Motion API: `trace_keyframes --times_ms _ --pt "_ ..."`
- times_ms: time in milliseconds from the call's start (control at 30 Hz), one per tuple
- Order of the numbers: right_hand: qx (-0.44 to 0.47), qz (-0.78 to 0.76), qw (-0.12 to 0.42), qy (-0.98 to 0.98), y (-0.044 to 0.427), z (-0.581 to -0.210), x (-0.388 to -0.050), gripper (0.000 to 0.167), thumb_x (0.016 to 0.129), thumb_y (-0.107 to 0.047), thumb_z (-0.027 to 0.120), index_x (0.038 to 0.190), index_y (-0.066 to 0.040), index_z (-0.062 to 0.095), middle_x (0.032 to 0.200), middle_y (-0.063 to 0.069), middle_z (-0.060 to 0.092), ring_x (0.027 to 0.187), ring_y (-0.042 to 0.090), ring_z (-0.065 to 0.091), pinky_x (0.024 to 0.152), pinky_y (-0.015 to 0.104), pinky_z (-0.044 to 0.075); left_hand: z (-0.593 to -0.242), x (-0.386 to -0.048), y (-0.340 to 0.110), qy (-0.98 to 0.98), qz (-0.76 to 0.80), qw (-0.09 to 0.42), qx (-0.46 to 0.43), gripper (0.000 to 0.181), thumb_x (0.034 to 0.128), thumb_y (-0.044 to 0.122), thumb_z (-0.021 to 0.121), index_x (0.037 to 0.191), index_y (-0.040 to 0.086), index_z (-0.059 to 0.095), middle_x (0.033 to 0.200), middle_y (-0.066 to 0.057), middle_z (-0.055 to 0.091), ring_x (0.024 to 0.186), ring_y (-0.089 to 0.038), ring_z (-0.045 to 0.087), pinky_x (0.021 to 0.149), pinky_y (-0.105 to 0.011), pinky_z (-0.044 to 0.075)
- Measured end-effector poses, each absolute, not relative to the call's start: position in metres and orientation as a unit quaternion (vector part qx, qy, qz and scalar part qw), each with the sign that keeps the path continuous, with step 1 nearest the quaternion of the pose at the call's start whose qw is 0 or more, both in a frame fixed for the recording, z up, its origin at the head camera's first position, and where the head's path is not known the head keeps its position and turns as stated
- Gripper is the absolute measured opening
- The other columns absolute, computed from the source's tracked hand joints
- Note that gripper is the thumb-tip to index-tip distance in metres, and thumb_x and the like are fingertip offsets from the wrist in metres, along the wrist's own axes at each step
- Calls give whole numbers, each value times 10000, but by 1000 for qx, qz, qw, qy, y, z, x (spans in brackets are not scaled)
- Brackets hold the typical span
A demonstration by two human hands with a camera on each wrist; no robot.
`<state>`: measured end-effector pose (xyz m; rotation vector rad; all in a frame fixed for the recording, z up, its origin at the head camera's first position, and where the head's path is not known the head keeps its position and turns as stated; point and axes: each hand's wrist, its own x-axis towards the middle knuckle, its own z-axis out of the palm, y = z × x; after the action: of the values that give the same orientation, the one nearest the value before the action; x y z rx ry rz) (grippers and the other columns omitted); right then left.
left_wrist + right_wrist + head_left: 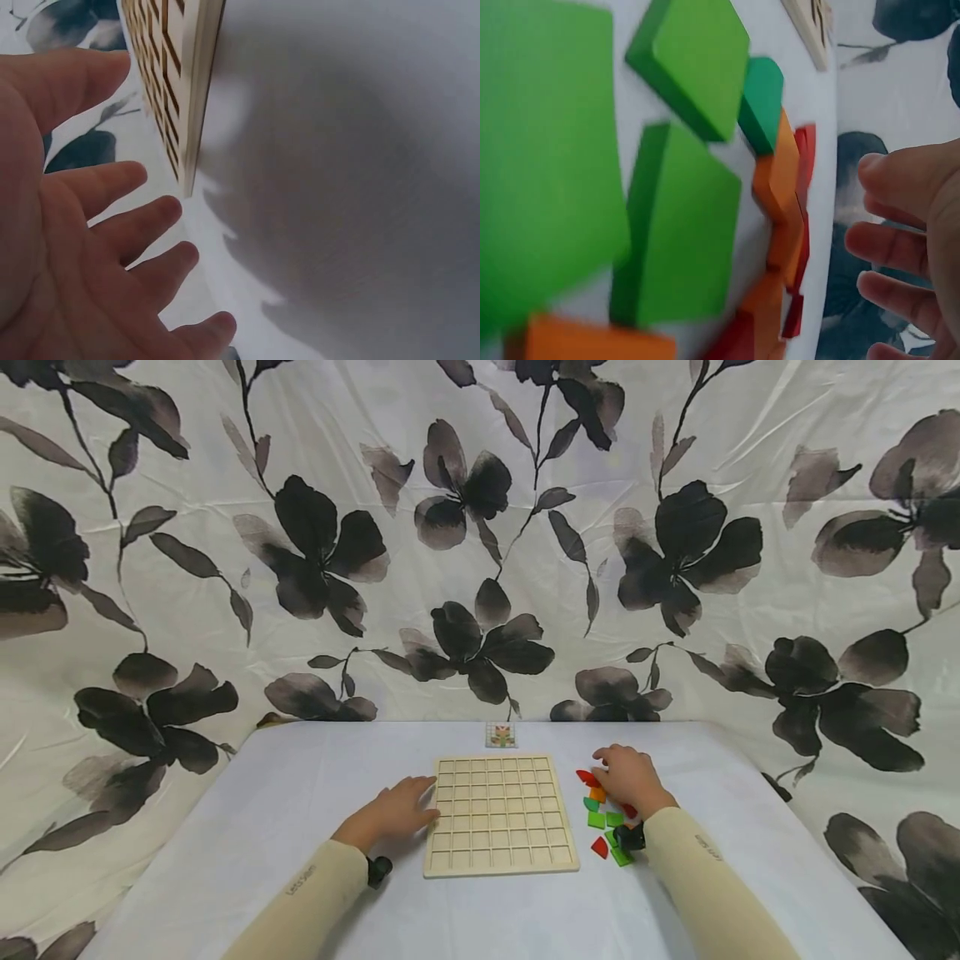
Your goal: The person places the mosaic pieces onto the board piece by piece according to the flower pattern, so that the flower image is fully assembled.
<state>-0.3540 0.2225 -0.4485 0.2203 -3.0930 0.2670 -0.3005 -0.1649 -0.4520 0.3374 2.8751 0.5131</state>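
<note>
A pale wooden grid board (498, 816) with square cells lies in the middle of the table. My left hand (397, 812) is at its left edge with fingers spread; in the left wrist view, no object is in that hand (90, 225). Over the coloured pieces to the board's right hovers my right hand (632, 778). The right wrist view shows that hand's fingers loosely bent, with no piece visible between them. Below it lie green blocks (690, 232), a teal rounded piece (763, 101), orange blocks (780, 176) and red pieces (599, 847), partly hidden by the hand and wrist.
Behind the board lies a small card (501, 735) with a coloured pattern on a grid. A white cloth covers the table (315, 760). A flower-printed curtain (480, 577) hangs behind it. Each wrist carries a small dark camera.
</note>
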Motion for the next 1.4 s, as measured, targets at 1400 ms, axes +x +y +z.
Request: trace_keyframes --times_ms 1400 --pt "98 299 -23 -949 171 -446 -362 89 870 -178 697 944 -135 672 838 9 636 752 161 540 678 284 458 -457 -290 -167 967 175 139 124 602 949 332 563 1487 122 393 1563 -101 353 1463 -403 241 1139 -677 169"
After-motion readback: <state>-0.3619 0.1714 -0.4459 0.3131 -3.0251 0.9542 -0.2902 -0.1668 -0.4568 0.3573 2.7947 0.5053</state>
